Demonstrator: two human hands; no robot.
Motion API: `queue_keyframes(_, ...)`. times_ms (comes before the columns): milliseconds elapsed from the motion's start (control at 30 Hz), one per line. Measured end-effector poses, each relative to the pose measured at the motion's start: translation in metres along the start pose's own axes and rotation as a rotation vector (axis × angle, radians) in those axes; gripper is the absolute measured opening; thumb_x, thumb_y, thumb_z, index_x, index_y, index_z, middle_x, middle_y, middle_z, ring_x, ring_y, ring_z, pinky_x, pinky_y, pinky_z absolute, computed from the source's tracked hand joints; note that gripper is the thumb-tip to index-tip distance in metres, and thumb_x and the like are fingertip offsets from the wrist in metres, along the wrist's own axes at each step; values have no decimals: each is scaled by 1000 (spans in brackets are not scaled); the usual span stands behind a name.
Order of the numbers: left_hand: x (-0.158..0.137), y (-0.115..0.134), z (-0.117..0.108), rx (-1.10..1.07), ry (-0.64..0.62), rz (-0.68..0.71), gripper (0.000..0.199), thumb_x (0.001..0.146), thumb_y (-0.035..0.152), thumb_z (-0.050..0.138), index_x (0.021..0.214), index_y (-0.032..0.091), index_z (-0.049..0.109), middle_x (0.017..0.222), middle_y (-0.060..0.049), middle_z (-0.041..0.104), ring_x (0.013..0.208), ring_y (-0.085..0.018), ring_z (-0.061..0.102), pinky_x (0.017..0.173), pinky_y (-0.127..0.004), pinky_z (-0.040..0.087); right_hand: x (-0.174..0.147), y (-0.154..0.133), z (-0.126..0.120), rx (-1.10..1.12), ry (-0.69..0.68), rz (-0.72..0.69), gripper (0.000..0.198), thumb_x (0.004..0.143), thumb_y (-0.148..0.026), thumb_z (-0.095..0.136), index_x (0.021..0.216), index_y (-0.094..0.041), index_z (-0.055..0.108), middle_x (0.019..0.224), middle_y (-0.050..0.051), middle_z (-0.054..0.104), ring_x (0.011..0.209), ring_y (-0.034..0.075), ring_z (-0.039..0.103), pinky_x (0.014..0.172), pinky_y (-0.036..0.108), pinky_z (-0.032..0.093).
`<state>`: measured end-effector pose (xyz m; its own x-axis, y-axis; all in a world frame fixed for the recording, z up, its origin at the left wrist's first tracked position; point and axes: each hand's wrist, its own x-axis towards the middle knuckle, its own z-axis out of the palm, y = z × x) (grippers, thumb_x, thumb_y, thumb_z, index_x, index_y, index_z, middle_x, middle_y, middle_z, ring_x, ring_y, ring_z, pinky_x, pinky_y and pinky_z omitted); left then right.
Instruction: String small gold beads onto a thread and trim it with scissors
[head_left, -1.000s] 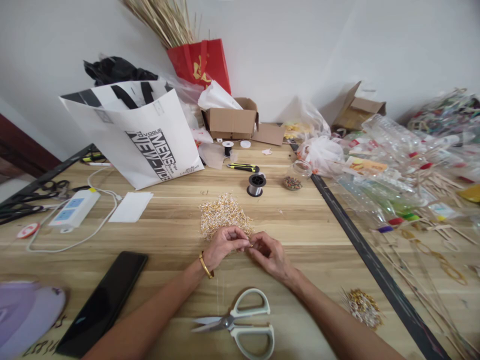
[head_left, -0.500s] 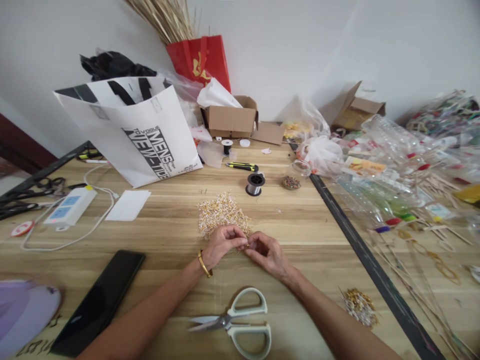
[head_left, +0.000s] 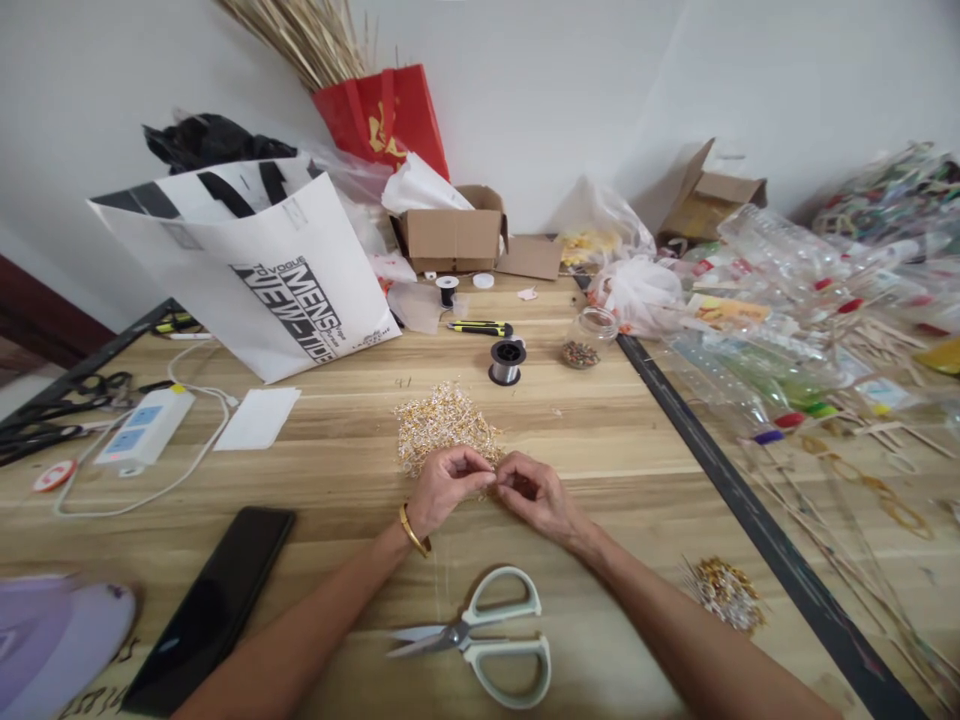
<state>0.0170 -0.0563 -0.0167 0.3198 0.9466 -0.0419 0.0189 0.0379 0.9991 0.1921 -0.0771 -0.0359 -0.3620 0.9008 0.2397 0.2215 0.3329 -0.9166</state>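
Observation:
My left hand (head_left: 448, 486), with a gold bracelet (head_left: 414, 530) on its wrist, is closed in a pinch. My right hand (head_left: 541, 500) is pinched too, and the fingertips of both hands meet. Whatever they hold is too small to make out. Just beyond them spreads a pile of gold and silvery-white bead-like bits (head_left: 444, 425), partly behind my left hand. Fine strands, wire or thread, run down the table below my left hand. Scissors with pale handles (head_left: 469, 635) lie in front of me, blades slightly parted and pointing left. Beside my right forearm sits a smaller cluster of gold and white stemmed pieces (head_left: 724, 595).
Behind the pile are a spool of silvery wire (head_left: 508, 363), a yellow-black utility knife (head_left: 480, 328) and a clear jar (head_left: 589, 340). A phone (head_left: 214, 605), power strip (head_left: 145, 430) and white paper bag (head_left: 247, 265) are on the left. Plastic bottles (head_left: 739, 385) crowd the right.
The view has shifted slightly, so the table things appear a little moved. Both hands stay pinched together at the pile; a tiny gold speck between the fingertips earlier is now hard to see.

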Motion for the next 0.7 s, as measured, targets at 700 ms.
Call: queue_keyframes(700,0,-3,-3,129,23,58,20,70,24,67,86,13,65,72,-3,65,66,-13,58,63,-23,46,5,-3,-2,351,66,220,23,75,-39,66,73,-16,59,67,1,57,52,9,47,45,20,39)
